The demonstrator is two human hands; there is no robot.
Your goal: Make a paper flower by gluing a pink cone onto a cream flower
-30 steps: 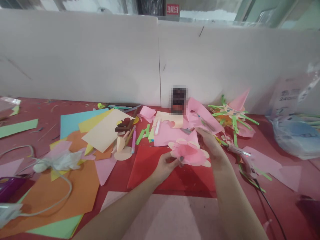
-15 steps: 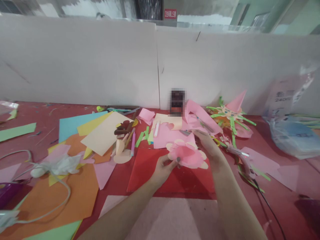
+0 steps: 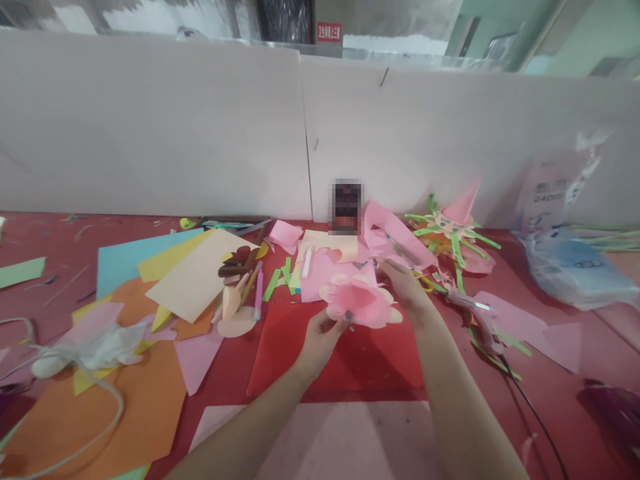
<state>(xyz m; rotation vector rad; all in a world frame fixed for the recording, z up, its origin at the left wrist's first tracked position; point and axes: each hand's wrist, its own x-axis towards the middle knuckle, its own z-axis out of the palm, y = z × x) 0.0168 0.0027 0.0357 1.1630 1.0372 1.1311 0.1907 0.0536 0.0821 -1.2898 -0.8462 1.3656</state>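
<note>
A pink paper flower (image 3: pixel 360 301) with pale scalloped petals round its rim is held above a red board (image 3: pixel 335 360). My left hand (image 3: pixel 323 337) pinches its near left edge between thumb and fingers. Behind the flower and to its right, my right hand (image 3: pixel 401 280) reaches over pink paper, its fingertips closed near a thin grey tool whose shape is hard to make out. Whether those fingers grip the tool is unclear. Pink and cream paper sheets (image 3: pixel 315 280) lie just beyond the flower.
Colored sheets (image 3: pixel 150 373), a white cable (image 3: pixel 117 400) and a brown paper flower (image 3: pixel 240 260) lie left. A glue gun (image 3: pixel 480 317) with a black cord, a pink-and-green paper figure (image 3: pixel 456 223) and a plastic bag (image 3: pixel 575 267) are right. A white partition (image 3: pixel 200 133) stands behind.
The whole view has shifted slightly, moving the table items leftward. Both hands keep nearly the same pose, and the flower stays in my left hand.
</note>
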